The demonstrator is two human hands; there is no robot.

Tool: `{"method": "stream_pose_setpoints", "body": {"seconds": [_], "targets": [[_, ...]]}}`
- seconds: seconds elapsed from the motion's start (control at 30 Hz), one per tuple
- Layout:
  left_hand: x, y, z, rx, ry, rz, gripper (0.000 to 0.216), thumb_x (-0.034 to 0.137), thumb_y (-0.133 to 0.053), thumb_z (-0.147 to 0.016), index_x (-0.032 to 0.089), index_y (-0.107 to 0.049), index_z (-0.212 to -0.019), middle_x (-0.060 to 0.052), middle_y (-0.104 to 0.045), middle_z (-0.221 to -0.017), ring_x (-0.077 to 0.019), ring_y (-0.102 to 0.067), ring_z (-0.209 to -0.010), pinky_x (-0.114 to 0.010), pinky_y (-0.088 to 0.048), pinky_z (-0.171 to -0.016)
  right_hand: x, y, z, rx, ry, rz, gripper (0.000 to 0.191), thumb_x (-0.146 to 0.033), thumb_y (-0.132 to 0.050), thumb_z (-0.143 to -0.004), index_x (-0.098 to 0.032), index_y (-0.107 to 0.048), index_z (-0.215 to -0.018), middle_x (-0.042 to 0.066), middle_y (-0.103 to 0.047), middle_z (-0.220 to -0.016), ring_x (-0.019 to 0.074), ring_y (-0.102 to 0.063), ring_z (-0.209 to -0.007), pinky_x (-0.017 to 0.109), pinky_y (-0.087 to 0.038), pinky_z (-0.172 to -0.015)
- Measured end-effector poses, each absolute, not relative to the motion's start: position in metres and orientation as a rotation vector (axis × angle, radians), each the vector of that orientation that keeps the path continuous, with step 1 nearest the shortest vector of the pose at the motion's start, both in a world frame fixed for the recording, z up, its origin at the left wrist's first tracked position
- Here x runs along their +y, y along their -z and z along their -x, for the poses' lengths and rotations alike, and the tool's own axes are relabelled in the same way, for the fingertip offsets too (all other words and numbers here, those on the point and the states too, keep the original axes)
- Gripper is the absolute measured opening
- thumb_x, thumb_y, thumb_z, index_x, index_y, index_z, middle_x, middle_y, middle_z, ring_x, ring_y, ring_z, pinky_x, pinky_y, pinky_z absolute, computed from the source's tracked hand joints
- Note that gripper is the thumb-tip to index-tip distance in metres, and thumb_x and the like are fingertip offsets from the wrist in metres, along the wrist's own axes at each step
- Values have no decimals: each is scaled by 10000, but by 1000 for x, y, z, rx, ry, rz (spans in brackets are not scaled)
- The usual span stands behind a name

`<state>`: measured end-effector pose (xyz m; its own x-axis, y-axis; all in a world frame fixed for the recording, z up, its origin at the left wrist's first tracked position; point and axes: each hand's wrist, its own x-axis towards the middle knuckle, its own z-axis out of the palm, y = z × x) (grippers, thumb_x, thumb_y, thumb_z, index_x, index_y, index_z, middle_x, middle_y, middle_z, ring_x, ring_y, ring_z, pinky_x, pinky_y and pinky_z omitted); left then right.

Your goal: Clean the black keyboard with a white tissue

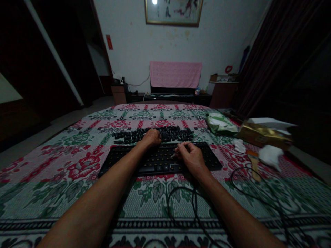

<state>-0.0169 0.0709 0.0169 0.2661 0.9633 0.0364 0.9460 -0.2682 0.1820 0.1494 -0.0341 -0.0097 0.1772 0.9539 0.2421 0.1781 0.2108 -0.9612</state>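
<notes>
A black keyboard (pixel 151 162) lies on the tablecloth in front of me, most of its keycaps off and its small key posts bare. Behind it, loose black keycaps (pixel 178 133) are spread in a long band. My left hand (pixel 152 137) is curled at the keyboard's back edge, close to these keycaps; its fingertips are hidden, so what they hold does not show. Over the right half of the keyboard, my right hand (pixel 191 156) is closed around a slim metal tool (pixel 173 156), whose tip points left and down at the key posts.
A black cable (pixel 195 203) loops across the flowered tablecloth (pixel 77 203). To the right are a flat brush (pixel 254 165), crumpled white tissues (pixel 271 155), a green tissue pack (pixel 221 124) and a gold box (pixel 263 134). A pink cloth (pixel 176 74) hangs beyond the table.
</notes>
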Motion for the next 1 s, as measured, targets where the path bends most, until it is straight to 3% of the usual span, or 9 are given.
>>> {"method": "stream_pose_setpoints", "body": {"seconds": [0.33, 0.6, 0.8, 1.0], "targets": [[68, -18, 19, 1789, -259, -2424, 238, 186, -572, -676, 171, -716, -865, -50, -709, -838, -169, -635, -818, -203, -460, -731, -35, 10, -149, -1279, -819, 1226, 366, -535, -583, -724, -170, -565, -751, 48, -662, -712, 150, -594, -577, 256, -464, -544], [44, -47, 67, 1832, -287, -2436, 274, 239, -489, -738, 193, -709, -896, -27, -707, -808, -155, -633, -756, -203, -439, -668, -37, 5, -148, -1246, -861, 1242, 336, -508, -597, -708, -175, -572, -743, 38, -667, -719, 141, -599, -587, 252, -481, -554], [16, -38, 108, 1903, -174, -2377, 300, 276, -467, -772, 246, -700, -958, -13, -712, -948, -172, -631, -910, -208, -442, -773, -38, 6, -148, -1239, -851, 1243, 357, -522, -615, -686, -171, -580, -742, 40, -667, -721, 145, -607, -582, 258, -485, -552], [3, -16, 115, 1900, -308, -2364, 313, 297, -470, -807, 243, -675, -1039, -21, -689, -1055, -176, -608, -1006, -232, -431, -875, -41, 6, -148, -1229, -839, 1240, 401, -557, -623, -672, -170, -569, -762, 38, -657, -722, 154, -613, -597, 271, -500, -560]]}}
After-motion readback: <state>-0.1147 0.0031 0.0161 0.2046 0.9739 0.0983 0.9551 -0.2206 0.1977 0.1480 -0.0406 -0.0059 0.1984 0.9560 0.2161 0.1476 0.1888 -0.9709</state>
